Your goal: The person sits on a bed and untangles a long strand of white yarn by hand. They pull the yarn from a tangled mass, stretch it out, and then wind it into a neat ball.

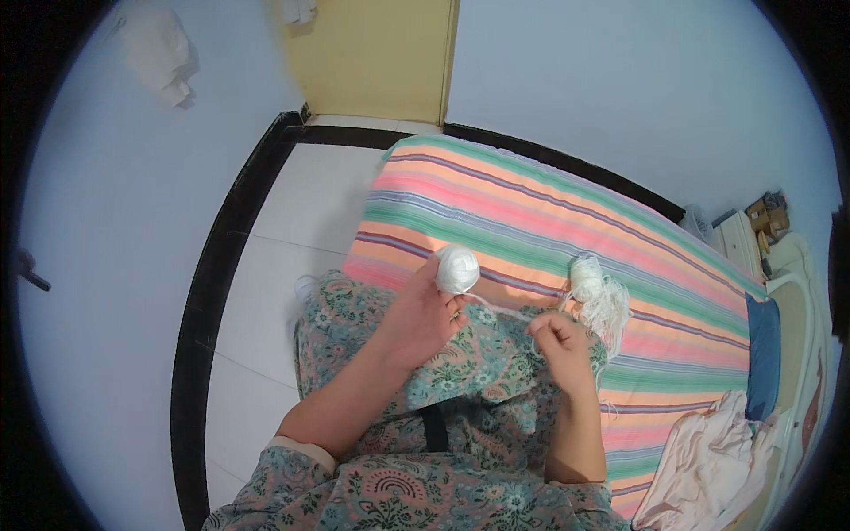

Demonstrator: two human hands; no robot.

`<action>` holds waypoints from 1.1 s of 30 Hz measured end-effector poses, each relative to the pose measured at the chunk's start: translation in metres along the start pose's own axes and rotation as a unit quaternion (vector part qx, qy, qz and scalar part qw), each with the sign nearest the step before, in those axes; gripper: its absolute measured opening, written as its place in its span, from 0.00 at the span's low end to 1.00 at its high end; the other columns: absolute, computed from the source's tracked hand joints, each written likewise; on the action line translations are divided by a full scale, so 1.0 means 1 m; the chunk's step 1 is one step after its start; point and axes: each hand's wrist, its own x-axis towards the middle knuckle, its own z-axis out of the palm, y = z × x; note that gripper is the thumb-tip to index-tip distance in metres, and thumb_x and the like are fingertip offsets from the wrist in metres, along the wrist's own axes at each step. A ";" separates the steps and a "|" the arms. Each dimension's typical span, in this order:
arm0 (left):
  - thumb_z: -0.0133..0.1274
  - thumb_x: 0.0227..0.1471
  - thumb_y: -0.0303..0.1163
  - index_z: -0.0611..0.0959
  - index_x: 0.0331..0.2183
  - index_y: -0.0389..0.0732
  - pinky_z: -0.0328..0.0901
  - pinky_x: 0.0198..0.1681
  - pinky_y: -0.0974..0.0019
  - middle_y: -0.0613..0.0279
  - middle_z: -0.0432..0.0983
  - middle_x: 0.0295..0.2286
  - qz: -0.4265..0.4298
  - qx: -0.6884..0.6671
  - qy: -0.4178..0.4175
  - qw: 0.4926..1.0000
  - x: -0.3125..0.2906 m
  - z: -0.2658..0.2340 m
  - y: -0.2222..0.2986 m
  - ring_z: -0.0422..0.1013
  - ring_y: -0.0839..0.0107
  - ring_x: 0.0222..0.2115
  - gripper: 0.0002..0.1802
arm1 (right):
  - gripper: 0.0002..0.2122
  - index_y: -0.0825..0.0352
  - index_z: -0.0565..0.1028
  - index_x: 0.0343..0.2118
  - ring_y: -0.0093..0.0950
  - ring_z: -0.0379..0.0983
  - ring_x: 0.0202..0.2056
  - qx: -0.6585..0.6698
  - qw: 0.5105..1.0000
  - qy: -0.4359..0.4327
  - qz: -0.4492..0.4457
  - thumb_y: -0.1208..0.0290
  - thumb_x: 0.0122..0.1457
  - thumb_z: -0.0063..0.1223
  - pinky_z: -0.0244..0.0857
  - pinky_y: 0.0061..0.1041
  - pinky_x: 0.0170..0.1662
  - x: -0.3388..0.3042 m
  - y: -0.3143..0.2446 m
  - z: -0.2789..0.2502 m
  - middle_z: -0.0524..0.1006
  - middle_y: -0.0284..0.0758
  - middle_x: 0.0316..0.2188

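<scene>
A round ball of white yarn [458, 270] is gripped in my left hand [421, 319], held up by the fingers above my lap. From the ball a white yarn strand [498, 308] stretches across to my right hand [562, 345], whose thumb and fingers pinch it. Just beyond the right hand, a loose, tangled heap of white yarn [598, 292] lies on the striped bed cover, with loose ends trailing toward my lap. Patterned green floral cloth [478, 372] covers my legs beneath both hands.
The bed with its striped cover [496, 203] spreads ahead and to the right. Pale pink cloth [708, 460] and a blue pillow [762, 354] lie at the right, by the headboard [792, 310]. White floor tiles [301, 203] run along the left wall; a yellow door [372, 62] stands at the back.
</scene>
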 end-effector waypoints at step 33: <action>0.43 0.55 0.34 0.77 0.36 0.39 0.60 0.30 0.77 0.69 0.71 0.27 0.096 0.613 -0.034 0.783 -0.043 0.083 -0.006 0.62 0.83 0.26 0.11 | 0.26 0.66 0.64 0.47 0.23 0.66 0.42 0.132 0.982 0.022 -0.131 0.75 0.43 0.61 0.63 0.23 0.43 0.009 -0.031 0.029 0.68 0.33 0.41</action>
